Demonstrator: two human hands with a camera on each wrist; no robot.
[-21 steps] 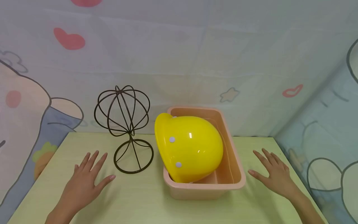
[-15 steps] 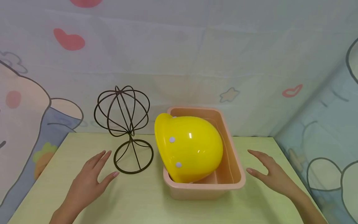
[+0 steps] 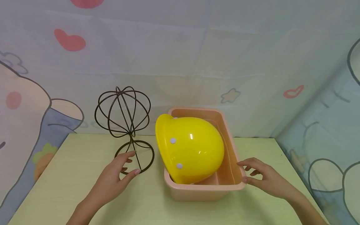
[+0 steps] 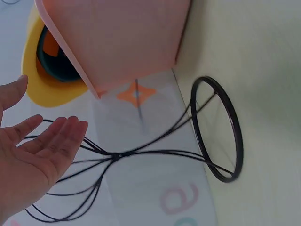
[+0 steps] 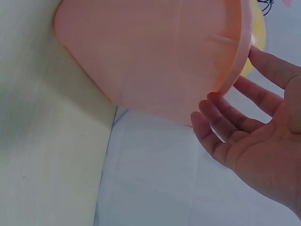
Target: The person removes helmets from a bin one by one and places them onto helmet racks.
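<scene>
A yellow hard hat lies tipped on its side in a pink plastic bin, its brim over the left rim. In the left wrist view a dark band shows inside the hard hat. To the bin's left stands a dark wire stand with a round cage top and a ring base. My left hand, fingers relaxed and thumb apart, overlaps the stand's base in the head view and holds nothing. At the bin's right rim is my right hand, loosely bent fingertips close to the edge.
A pale wooden table carries the bin and stand. Behind it hangs a printed cloth with hearts and cartoon figures. The cloth continues along the right side.
My left hand has moved right, to the stand's base. My right hand has moved left to the bin's rim, its fingers bending a little. Hard hat, bin and stand stay put.
</scene>
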